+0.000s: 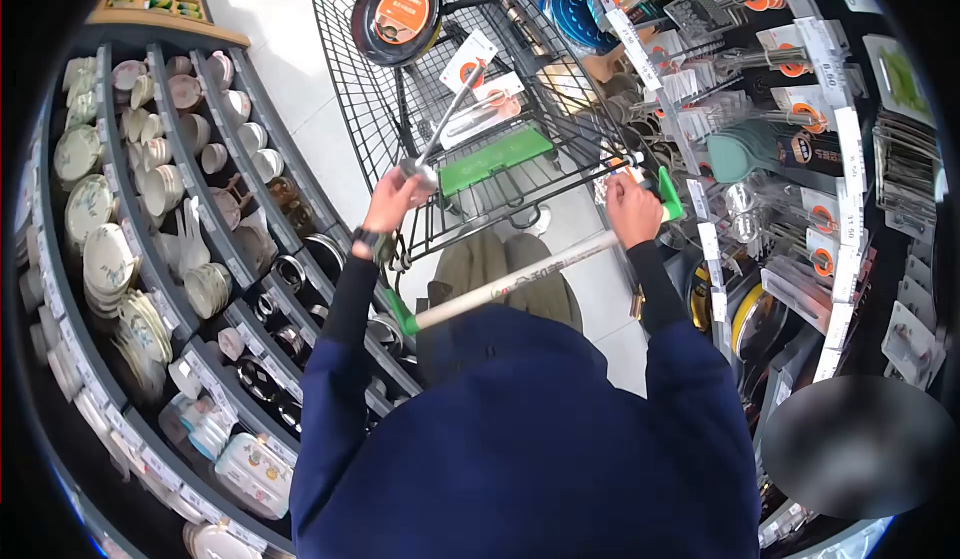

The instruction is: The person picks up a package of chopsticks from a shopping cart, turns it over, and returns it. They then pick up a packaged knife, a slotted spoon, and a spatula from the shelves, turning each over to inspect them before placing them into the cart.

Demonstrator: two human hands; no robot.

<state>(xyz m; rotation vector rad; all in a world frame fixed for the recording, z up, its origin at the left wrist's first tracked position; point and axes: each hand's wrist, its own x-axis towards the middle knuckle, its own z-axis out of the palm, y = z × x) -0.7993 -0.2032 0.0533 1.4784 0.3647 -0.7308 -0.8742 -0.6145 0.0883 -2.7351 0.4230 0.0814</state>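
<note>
Your left hand [392, 199] is gripping a ladle [422, 171] over the cart [340, 69], which is holding a pan [398, 4] and packaged utensils [480, 99]. Your right hand [632, 207] is clasping the cart's rear corner.

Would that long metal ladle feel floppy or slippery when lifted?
Probably stiff: the ladle juts out straight while the left hand grips only its bowl end. Its shiny metal looks likely to be slippery.

One cart [380, 89], two hands [395, 196] [632, 209]
</note>
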